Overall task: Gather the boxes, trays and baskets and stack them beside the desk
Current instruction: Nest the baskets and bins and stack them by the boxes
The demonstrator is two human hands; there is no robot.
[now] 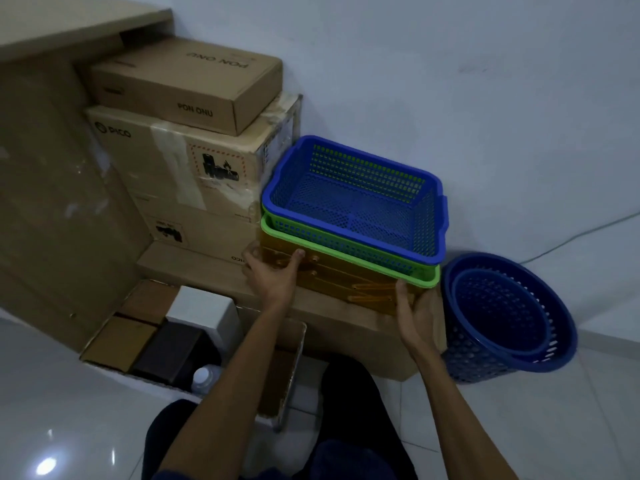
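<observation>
Left hand [273, 275] and right hand [415, 317] with open grip, pressed flat on orange box [346, 277], green basket [349, 249] and blue basket [353, 199] nested on top, beside the desk [52, 168]

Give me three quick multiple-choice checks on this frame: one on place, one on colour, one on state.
1. Where is the round blue basket?
A. on the floor right of the stack
B. on the PON ONU box
C. inside the open carton

2. What colour is the tray directly under the blue tray?
A. red
B. green
C. white

3. How is the blue tray?
A. full of bottles
B. upside down
C. empty, upright

Answers: 1 A, it sits on the tiles by the wall; 2 B, the green tray rim shows beneath; 3 C, its mesh bottom is bare.
</observation>
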